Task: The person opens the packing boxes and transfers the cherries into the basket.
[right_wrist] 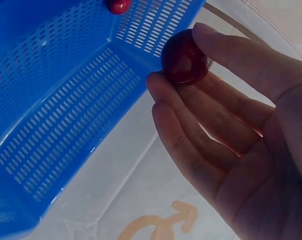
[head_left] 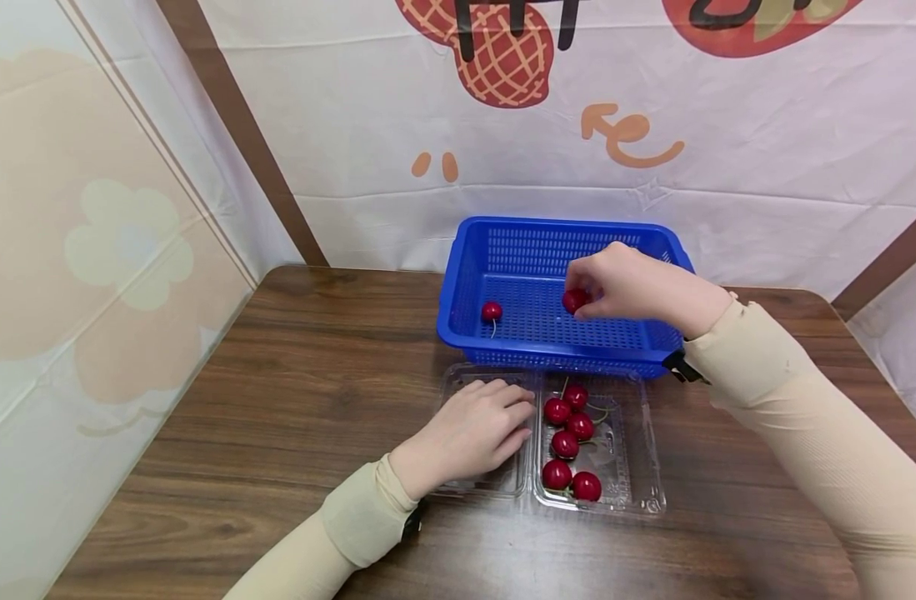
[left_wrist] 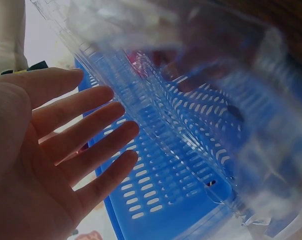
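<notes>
My right hand (head_left: 626,283) pinches a dark red cherry (right_wrist: 183,57) between thumb and fingertips, over the blue basket (head_left: 452,321). Inside that basket lies another cherry (head_left: 491,311), its stem toward the front rim. In front stands a hinged clear plastic box (head_left: 653,467); several cherries (head_left: 566,444) with stems sit in its right half. My left hand (head_left: 468,433) is over the left half, palm down, covering much of it. In the left wrist view its fingers (left_wrist: 106,132) are spread and relaxed beside the clear plastic, holding nothing.
Everything stands on a brown wood-grain table (head_left: 292,383). Behind the basket hangs a white printed cloth (head_left: 352,125), and another printed cloth (head_left: 127,250) hangs along the left side. The basket's raised front wall borders the back edge of the plastic box.
</notes>
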A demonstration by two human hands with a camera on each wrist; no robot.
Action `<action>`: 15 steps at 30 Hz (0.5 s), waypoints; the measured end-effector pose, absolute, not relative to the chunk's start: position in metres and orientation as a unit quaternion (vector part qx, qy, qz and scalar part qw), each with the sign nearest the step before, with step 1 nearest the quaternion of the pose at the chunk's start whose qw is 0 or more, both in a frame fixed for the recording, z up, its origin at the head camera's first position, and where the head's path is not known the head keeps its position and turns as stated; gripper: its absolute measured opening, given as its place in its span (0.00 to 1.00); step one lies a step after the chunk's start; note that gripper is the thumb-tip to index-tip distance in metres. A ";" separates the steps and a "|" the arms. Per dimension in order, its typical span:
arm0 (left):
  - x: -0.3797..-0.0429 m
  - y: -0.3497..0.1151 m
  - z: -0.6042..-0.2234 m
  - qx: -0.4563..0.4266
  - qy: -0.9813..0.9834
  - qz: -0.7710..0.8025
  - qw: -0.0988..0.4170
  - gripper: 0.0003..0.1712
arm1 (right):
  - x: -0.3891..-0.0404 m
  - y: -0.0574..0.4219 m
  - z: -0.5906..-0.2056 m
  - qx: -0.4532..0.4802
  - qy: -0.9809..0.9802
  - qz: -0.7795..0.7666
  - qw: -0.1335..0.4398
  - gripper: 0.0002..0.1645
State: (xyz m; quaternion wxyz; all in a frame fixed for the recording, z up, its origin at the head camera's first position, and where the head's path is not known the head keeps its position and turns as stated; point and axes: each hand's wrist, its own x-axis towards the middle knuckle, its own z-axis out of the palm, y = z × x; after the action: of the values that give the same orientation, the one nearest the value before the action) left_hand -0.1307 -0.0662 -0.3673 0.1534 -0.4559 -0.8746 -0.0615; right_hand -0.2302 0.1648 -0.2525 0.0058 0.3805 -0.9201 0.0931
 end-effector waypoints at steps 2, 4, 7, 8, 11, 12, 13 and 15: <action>-0.131 -0.066 -0.367 -0.456 -0.875 -0.061 0.153 0.14 | -0.233 0.163 -0.253 0.377 -0.922 0.091 0.000 0.15; -0.130 -0.066 -0.367 -0.456 -0.874 -0.061 0.155 0.13 | -0.235 0.162 -0.253 0.372 -0.924 0.088 -0.006 0.15; -0.130 -0.067 -0.368 -0.456 -0.874 -0.063 0.156 0.13 | -0.239 0.159 -0.253 0.363 -0.928 0.086 -0.016 0.15; -0.130 -0.067 -0.368 -0.457 -0.874 -0.063 0.157 0.13 | -0.240 0.159 -0.254 0.359 -0.929 0.085 -0.019 0.15; -0.130 -0.067 -0.368 -0.457 -0.873 -0.062 0.158 0.14 | -0.245 0.156 -0.256 0.351 -0.932 0.084 -0.031 0.15; -0.130 -0.067 -0.368 -0.458 -0.873 -0.062 0.159 0.14 | -0.247 0.156 -0.257 0.349 -0.933 0.084 -0.034 0.15; -0.130 -0.067 -0.368 -0.458 -0.872 -0.062 0.160 0.14 | -0.249 0.155 -0.257 0.347 -0.933 0.085 -0.037 0.14; -0.130 -0.067 -0.368 -0.459 -0.871 -0.063 0.161 0.13 | -0.252 0.154 -0.259 0.346 -0.933 0.085 -0.039 0.14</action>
State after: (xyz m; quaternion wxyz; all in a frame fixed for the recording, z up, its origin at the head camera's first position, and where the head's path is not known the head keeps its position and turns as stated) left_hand -0.1304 -0.0666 -0.3680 0.1614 -0.4593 -0.8712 -0.0628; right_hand -0.2520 0.1536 -0.2590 -0.0391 0.3465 -0.9333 0.0855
